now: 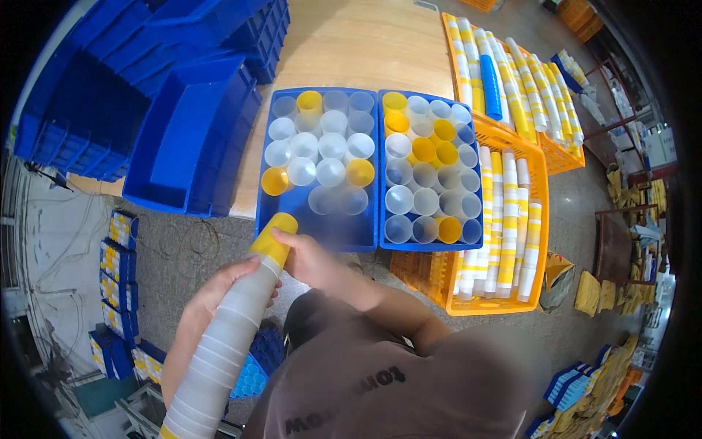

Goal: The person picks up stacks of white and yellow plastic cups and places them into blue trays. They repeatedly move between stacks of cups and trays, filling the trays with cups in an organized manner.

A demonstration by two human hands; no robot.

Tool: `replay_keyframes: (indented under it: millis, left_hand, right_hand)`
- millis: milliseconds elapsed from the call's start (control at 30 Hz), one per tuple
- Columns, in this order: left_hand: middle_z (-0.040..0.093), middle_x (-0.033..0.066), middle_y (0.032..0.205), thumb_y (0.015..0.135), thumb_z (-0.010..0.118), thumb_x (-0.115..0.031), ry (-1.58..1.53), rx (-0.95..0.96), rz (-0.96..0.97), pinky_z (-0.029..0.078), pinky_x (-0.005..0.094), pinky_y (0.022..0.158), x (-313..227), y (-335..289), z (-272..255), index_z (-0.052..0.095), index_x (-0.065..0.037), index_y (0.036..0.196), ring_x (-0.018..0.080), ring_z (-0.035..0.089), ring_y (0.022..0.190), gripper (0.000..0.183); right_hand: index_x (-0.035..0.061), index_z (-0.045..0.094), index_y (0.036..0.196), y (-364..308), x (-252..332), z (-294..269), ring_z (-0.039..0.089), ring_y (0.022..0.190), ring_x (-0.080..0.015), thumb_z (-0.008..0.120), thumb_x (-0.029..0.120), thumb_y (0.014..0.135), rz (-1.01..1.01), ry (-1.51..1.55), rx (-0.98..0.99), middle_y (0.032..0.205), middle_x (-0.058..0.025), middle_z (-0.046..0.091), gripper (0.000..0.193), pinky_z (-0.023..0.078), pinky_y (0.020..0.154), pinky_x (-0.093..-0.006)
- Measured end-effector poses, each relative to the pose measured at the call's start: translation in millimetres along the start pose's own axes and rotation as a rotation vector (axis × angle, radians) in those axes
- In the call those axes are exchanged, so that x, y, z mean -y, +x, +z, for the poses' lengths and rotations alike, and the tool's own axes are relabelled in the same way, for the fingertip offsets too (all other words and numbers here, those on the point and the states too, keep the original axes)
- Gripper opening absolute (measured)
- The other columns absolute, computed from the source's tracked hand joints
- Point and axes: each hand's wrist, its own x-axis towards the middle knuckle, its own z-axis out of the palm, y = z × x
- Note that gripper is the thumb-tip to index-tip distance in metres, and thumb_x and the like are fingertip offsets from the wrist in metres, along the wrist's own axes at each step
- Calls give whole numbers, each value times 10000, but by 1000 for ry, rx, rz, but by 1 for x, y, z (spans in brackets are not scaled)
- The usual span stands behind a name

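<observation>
A long stack of nested plastic cups [232, 322], mostly translucent white, slants up from the lower edge. My left hand [213, 287] wraps round it near its upper end. My right hand [313, 262] grips the yellow cup [272, 240] at the top of the stack, thumb on its side. Just beyond my hands sits a blue tray [292, 214], with rows of white and a few yellow cups standing in it. Two translucent cups [336, 200] are in its nearest row; the tray's bare bottom shows around them.
A second blue tray [430, 248] full of cups adjoins on the right. Orange crates [540, 238] with more cup stacks stand beyond it. On the left are an empty blue bin [175, 146] and piled blue bins [80, 95]. A wooden table [351, 44] lies behind.
</observation>
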Motion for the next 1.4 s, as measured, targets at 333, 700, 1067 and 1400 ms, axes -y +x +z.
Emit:
replay_keyframes:
  millis: [333,700,1067,1400]
  left_hand:
    - [690,197,1022,958,642,-330,-30,102,73,605,348,707,-3,-19,-37,540,68,1269,250,711,817,515]
    - [691,206,934,908,658,-423,-76,-1,255,595,337,691,-12,-70,-52,535,110,1220,261,711,816,630]
    - [603,247,1208,804,812,-236,144,74,127,613,380,752,-1,-34,-34,327,42,1468,292,713,898,868]
    - [630,187,1139,825,801,-319,444,-41,96,559,310,718,-16,-21,-22,448,-15,1379,214,677,869,724]
  right_hand:
    - [76,468,1346,12,5,15,575,1186,-240,692,398,936,16,168,-79,1217,-76,610,567,432,1059,-444]
    - [-4,425,1380,23,42,-7,618,1133,-365,577,369,995,-130,-592,2,1262,-239,586,557,504,986,-421]
    - [96,525,1346,-44,20,17,551,1216,-250,803,194,652,-1281,-2344,-110,1328,-130,564,754,371,986,-481]
    - [34,484,1352,-91,46,-7,471,1279,-391,849,263,677,-1010,-2082,-497,1365,-182,516,801,365,1062,-475]
